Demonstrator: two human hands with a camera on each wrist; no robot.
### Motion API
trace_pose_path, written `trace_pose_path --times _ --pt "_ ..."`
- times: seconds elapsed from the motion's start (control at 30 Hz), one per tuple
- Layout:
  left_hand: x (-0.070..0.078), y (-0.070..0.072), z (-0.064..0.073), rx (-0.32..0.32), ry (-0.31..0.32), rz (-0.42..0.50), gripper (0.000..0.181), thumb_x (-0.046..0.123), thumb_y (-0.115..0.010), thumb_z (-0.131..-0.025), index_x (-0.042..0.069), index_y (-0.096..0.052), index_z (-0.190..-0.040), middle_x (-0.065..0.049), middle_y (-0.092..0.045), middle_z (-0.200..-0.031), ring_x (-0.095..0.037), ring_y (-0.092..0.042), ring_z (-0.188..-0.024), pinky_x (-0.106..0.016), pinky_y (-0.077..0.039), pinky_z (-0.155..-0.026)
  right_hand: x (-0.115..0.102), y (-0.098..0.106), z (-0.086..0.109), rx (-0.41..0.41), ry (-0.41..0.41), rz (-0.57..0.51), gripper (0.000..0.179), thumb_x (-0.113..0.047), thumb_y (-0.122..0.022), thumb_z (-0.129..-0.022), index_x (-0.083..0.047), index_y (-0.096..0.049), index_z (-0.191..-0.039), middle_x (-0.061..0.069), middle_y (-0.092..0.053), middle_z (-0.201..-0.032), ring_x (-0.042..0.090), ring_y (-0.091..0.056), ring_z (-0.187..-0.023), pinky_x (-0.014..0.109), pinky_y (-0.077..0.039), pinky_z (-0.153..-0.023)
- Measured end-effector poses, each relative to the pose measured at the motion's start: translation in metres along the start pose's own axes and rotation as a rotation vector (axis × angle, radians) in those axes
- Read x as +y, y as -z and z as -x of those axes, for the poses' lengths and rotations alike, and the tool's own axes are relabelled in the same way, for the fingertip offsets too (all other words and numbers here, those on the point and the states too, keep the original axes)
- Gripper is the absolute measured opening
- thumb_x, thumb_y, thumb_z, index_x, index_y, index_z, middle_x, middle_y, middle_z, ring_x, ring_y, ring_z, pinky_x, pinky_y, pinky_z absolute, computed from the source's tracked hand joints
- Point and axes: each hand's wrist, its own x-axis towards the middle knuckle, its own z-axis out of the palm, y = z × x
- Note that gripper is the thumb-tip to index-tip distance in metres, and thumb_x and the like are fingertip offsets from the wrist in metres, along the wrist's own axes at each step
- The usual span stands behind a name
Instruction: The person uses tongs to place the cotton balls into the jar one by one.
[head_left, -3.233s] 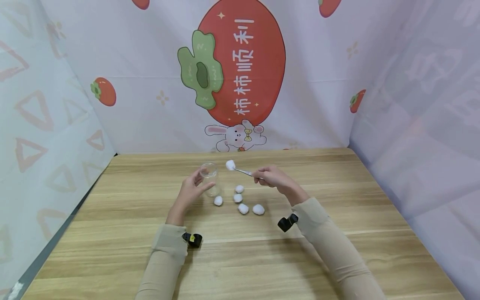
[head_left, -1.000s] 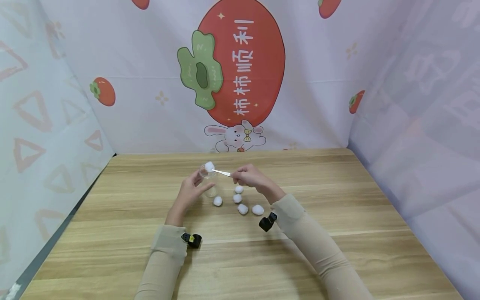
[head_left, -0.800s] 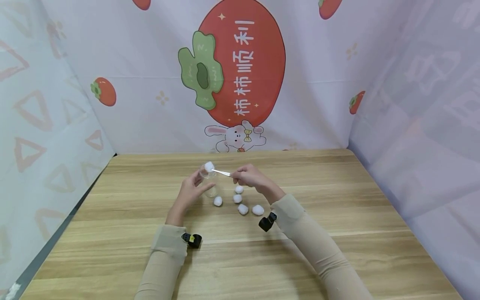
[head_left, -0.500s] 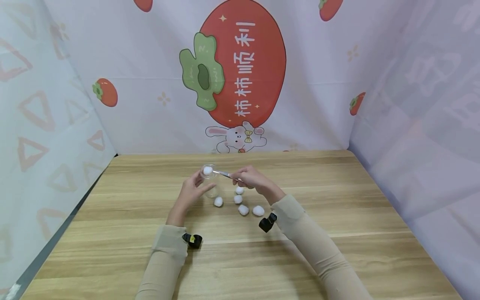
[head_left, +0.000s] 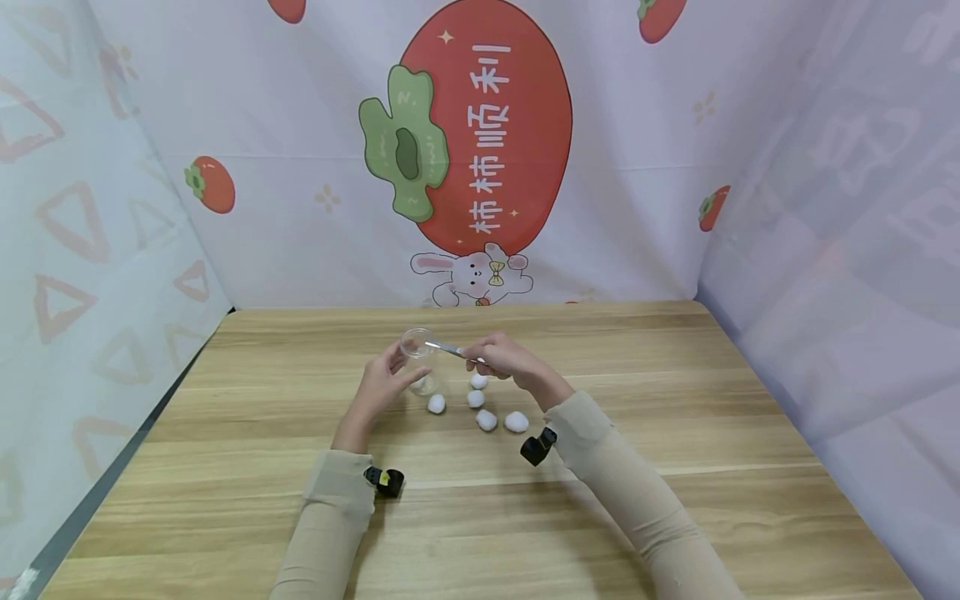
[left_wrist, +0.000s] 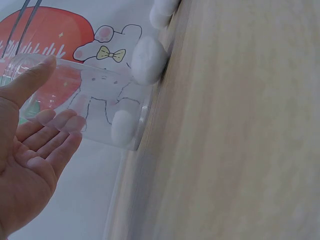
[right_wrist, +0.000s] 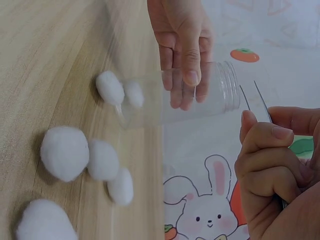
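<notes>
My left hand (head_left: 381,383) holds a clear jar (head_left: 429,367) upright on the table, thumb on one side and fingers on the other. One cotton ball (left_wrist: 122,127) lies at the bottom of the jar, seen through its wall in the left wrist view. My right hand (head_left: 498,356) pinches metal tweezers (head_left: 444,347), whose tips stand apart with nothing between them at the jar's mouth. Just outside the jar's base sits another cotton ball (head_left: 437,404). Several more, such as this cotton ball (right_wrist: 65,153), lie to the right, below the right hand.
The wooden table (head_left: 465,525) reaches back to a white cloth backdrop (head_left: 300,242) printed with persimmons and a rabbit. Cloth walls stand at left and right. A small black camera (head_left: 386,481) is worn at the left wrist, and another camera (head_left: 537,447) at the right.
The tweezers came left to the jar's mouth with a cotton ball, their tips parted, and the ball dropped to the jar's bottom. The left hand has stayed on the jar.
</notes>
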Motion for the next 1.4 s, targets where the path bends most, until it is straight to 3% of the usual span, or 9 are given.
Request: trace_pose_path --times 0.3,0.53,0.83,1.4 --pt "-0.001 0.0 -0.002 0.005 -0.006 0.013 0.065 0.02 -0.075 -0.084 0.0 -0.046 -0.138 -0.023 -0.052 -0.141 -0.036 -0.048 -0.136 -0.041 -0.041 -0.118 0.003 0.003 0.005 -0.002 0.011 0.009 0.029 -0.023 -0.051 -0.096 0.0 -0.062 -0.082 -0.008 -0.04 -0.05 0.005 -0.024 -0.044 0.018 -0.017 -0.041" --pt "-0.001 0.0 -0.001 0.001 -0.011 0.009 0.066 0.02 -0.075 -0.084 0.0 -0.045 -0.139 -0.023 -0.051 -0.142 -0.036 -0.048 -0.136 -0.041 -0.041 -0.117 0.005 0.003 0.01 -0.007 0.011 0.019 0.029 -0.024 -0.05 -0.096 -0.006 -0.063 -0.077 -0.007 -0.041 -0.051 0.006 -0.025 -0.045 0.018 -0.018 -0.041" --pt "0.0 0.001 -0.001 -0.005 -0.002 0.006 0.07 0.021 -0.075 -0.084 -0.001 -0.042 -0.142 -0.025 -0.049 -0.143 -0.037 -0.047 -0.136 -0.041 -0.04 -0.117 0.015 -0.001 0.011 -0.037 -0.001 -0.002 0.038 -0.023 -0.049 -0.097 0.013 -0.061 -0.095 -0.008 -0.04 -0.051 0.005 -0.024 -0.045 0.017 -0.017 -0.041" --pt "0.004 0.0 0.0 0.003 0.002 0.008 0.064 0.02 -0.075 -0.084 -0.001 -0.046 -0.138 -0.024 -0.051 -0.141 -0.037 -0.048 -0.136 -0.041 -0.04 -0.117 0.03 -0.004 0.013 -0.039 -0.039 0.002 0.036 -0.023 -0.05 -0.097 0.011 -0.062 -0.096 -0.005 -0.042 -0.054 0.005 -0.026 -0.046 0.016 -0.018 -0.041"
